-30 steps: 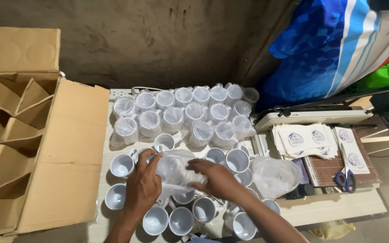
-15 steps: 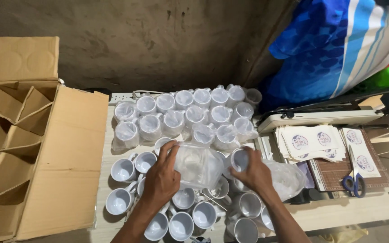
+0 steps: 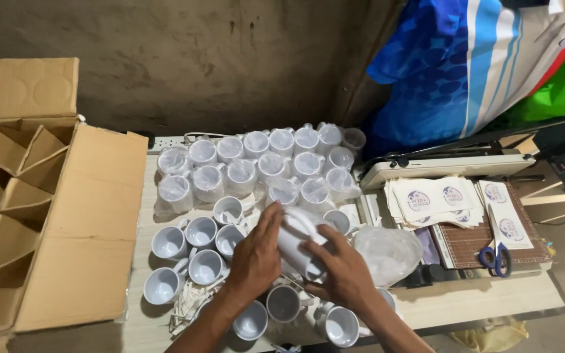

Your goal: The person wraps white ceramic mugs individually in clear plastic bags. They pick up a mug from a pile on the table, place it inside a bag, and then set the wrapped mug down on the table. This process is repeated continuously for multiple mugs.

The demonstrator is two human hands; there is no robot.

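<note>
White mug between both cupped hands

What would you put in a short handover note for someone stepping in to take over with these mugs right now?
Left hand and right hand: both grip one white mug held above the table, with thin clear wrap on it.
Far rows: wrapped mugs standing together.
Near rows: bare mugs, open and upright, around the hands.
A crumpled clear bag lies right of the hands; the divided cardboard box lies open on the left.
Done: the near mugs are bare. Left: the far rows are still in wrap.
</note>
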